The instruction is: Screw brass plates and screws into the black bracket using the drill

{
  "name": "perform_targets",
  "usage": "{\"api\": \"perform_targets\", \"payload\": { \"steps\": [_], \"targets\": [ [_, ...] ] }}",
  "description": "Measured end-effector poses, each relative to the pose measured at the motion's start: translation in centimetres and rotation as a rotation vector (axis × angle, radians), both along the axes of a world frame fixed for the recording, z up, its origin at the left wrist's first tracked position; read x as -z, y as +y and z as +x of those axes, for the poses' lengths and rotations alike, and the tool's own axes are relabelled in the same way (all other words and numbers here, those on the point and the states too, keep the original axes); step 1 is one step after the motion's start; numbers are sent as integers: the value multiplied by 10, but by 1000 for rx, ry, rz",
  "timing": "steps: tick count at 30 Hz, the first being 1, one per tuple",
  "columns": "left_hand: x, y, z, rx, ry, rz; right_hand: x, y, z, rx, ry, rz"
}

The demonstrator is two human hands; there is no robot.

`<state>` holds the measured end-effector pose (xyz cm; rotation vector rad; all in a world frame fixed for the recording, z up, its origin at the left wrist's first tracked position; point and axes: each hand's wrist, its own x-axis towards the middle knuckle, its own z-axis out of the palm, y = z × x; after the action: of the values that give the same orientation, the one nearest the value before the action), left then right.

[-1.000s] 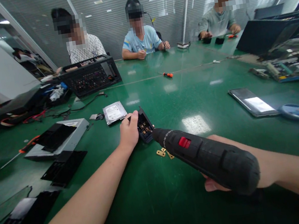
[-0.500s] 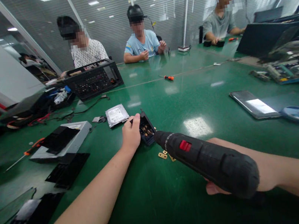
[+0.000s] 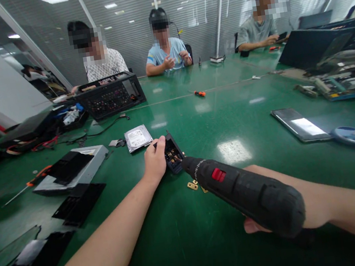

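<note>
My left hand (image 3: 155,159) is closed around the left side of a small open black box (image 3: 172,151) with brass-coloured parts inside. In my right hand (image 3: 261,222) is a black cordless drill (image 3: 242,190) with a red switch on top. The drill's nose points at the lower right edge of the box; its bit is hidden, so I cannot tell whether it touches a screw. Several small brass plates (image 3: 192,186) lie on the green table just below the box, partly covered by the drill. Beyond my left hand rests a silver hard drive (image 3: 138,137).
Left of me are a grey metal drive case (image 3: 97,162), an orange screwdriver (image 3: 39,175) and black panels (image 3: 81,203). A black computer case (image 3: 113,96) stands farther back. On the right lie a phone (image 3: 299,124) and a round blue pad (image 3: 351,135). Three people sit opposite.
My hands, the box and the drill keep nearly the same positions, with a slight shift of the view. Across the table, the right-hand person has raised a dark object, and the middle person's hands have moved.
</note>
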<state>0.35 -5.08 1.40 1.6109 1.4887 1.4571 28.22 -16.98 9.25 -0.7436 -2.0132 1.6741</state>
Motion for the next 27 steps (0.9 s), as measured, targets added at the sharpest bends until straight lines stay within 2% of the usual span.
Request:
{"api": "perform_targets", "payload": {
  "steps": [7,13,27],
  "targets": [
    [-3,0,0,-7,29,-5,-1,1,2,-15,6,-49],
    [2,3,-3,-6,-2,-2,3,2,4,18,-25,56],
    [2,1,-3,12,4,-15,1,1,3,18,15,61]
  ]
}}
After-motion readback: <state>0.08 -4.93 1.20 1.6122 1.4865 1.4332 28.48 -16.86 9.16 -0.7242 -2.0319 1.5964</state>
